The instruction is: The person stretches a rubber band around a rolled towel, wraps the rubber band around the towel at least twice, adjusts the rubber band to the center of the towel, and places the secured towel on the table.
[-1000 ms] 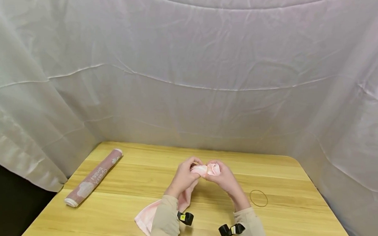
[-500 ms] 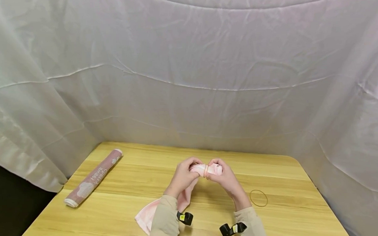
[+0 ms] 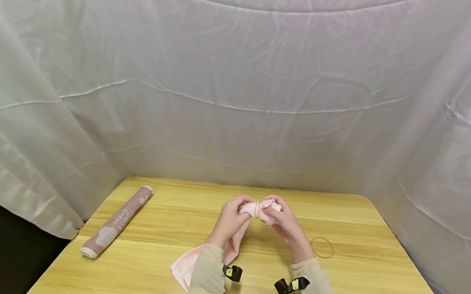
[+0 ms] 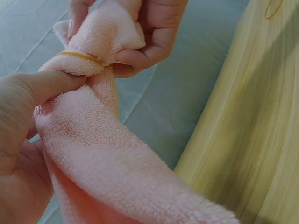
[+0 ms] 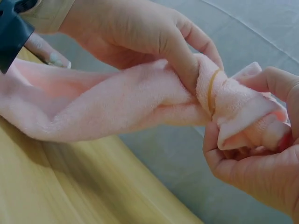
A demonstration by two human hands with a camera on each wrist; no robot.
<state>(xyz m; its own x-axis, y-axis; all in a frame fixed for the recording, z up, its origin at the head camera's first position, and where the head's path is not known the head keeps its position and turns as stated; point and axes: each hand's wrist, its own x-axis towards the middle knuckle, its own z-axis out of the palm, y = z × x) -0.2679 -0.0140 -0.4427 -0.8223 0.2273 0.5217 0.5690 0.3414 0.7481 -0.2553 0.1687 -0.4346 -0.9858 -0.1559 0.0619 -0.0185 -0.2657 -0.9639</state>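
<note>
A pink terry towel (image 4: 107, 144) is bunched near one end, and a yellowish rubber band (image 5: 211, 91) circles the gathered part. My left hand (image 3: 229, 218) grips the towel just below the band, thumb across the front. At the bunched end beyond the band, my right hand (image 3: 286, 221) pinches the folded towel between thumb and fingers. The long loose part of the towel hangs down from my left hand, its lower corner spreading over the table behind the left sleeve. Part of the towel is hidden inside both hands.
A second rubber band (image 3: 322, 248) lies on the wooden table (image 3: 363, 229) to the right of my right wrist. A rolled mauve towel with white lettering (image 3: 117, 221) lies at the left. Grey curtains (image 3: 234, 99) hang behind and around the table.
My right hand has shifted slightly right and its thumb has moved from near the band onto the towel's bunched end. My left hand keeps its grip, almost unmoved.
</note>
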